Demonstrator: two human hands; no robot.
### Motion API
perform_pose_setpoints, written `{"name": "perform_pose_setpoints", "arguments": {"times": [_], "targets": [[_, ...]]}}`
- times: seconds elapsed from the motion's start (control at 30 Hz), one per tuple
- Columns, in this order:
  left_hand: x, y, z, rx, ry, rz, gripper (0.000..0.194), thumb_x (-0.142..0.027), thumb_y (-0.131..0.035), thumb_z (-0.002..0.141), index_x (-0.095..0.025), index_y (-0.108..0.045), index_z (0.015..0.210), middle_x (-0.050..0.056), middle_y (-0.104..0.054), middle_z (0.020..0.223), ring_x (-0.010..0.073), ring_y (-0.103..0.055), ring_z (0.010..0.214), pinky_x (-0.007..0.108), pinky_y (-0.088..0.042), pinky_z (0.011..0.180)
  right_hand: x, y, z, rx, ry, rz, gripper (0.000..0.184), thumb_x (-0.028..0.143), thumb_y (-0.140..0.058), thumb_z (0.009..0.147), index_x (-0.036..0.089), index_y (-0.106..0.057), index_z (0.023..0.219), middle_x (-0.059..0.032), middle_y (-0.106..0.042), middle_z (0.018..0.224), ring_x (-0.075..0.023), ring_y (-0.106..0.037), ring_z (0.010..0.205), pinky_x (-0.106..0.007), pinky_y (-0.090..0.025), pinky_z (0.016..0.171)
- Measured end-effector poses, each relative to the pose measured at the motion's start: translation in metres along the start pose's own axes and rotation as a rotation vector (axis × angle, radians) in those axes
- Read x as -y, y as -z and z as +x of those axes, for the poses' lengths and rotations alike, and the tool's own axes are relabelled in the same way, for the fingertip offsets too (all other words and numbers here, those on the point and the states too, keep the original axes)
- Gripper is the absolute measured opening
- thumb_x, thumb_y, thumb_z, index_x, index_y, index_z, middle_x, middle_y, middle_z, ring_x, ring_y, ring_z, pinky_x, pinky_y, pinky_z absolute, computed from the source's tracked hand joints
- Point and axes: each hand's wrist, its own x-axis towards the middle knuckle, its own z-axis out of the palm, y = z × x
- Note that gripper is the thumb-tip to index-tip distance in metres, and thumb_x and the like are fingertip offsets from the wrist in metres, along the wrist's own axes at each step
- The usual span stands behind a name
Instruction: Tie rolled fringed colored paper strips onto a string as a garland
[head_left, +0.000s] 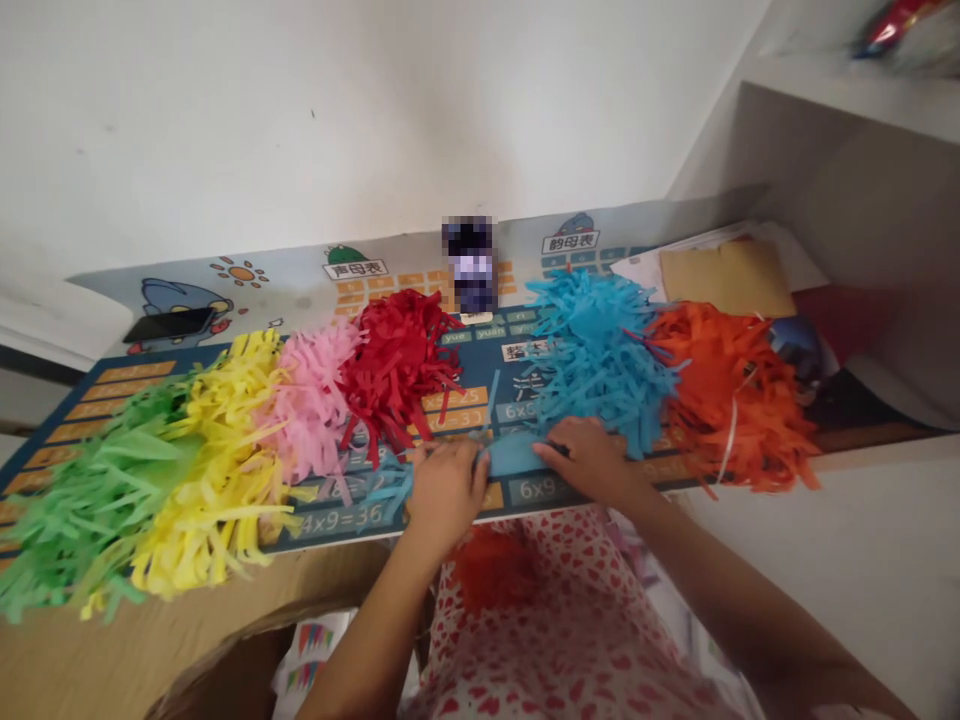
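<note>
My left hand (pixel 446 490) and my right hand (pixel 592 458) rest at the near edge of a printed desk mat (pixel 480 375), each pinching one end of a blue sheet of paper (pixel 514 452) that lies flat between them. Just behind the right hand is a heap of blue paper strips (pixel 592 350). Loose blue strips (pixel 390 485) lie beside the left hand. Both hands have their fingers curled down on the sheet.
Heaps of cut paper strips line the mat: green (pixel 82 490), yellow (pixel 217 470), pink (pixel 311 400), red (pixel 397 355), orange (pixel 731 390). A dark phone (pixel 169 325) lies far left. Brown and white papers (pixel 727 275) sit far right. More orange strips (pixel 491 570) lie on my lap.
</note>
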Motion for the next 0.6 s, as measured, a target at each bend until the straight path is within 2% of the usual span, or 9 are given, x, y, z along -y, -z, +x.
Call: {"name": "perform_pose_setpoints", "arguments": {"times": [0.07,0.2,0.37,0.6], "targets": [[0.0,0.001,0.003,-0.015,0.046,0.013,0.02,-0.029,-0.05,0.093,-0.02,-0.068,0.091,0.008,-0.074,0.095,0.0263,-0.065,0.092,0.045,-0.037,0.088,0.006,0.0,0.006,-0.022,-0.054,-0.093,0.028,0.039,-0.057,0.093,0.019,-0.067,0.076,-0.0049,-0.069,0.08,-0.0217,-0.059,0.085,-0.034,-0.034,0.076],[0.001,0.001,0.007,-0.004,0.101,0.043,0.016,-0.032,-0.06,0.086,-0.022,-0.072,0.085,0.007,-0.073,0.097,0.0291,-0.063,0.098,0.046,-0.038,0.086,0.01,-0.001,0.013,0.005,-0.052,-0.151,0.017,0.036,-0.064,0.088,0.02,-0.069,0.081,-0.0043,-0.068,0.087,-0.0228,-0.058,0.089,-0.034,-0.032,0.077],[0.004,-0.002,0.012,0.017,0.14,0.048,0.028,-0.038,-0.052,0.092,-0.022,-0.074,0.084,0.008,-0.072,0.095,0.0291,-0.061,0.094,0.044,-0.039,0.079,0.005,-0.004,0.011,0.012,-0.074,-0.109,0.018,0.036,-0.065,0.087,0.02,-0.069,0.081,-0.0036,-0.067,0.087,-0.0217,-0.057,0.09,-0.034,-0.032,0.077],[0.004,-0.003,0.018,0.049,0.167,0.087,0.027,-0.038,-0.053,0.091,-0.023,-0.074,0.084,0.008,-0.071,0.093,0.0298,-0.061,0.093,0.042,-0.038,0.076,0.003,-0.006,0.014,0.01,-0.126,-0.084,0.023,0.037,-0.061,0.091,0.02,-0.067,0.077,-0.0031,-0.068,0.086,-0.0223,-0.058,0.089,-0.033,-0.031,0.074]]}}
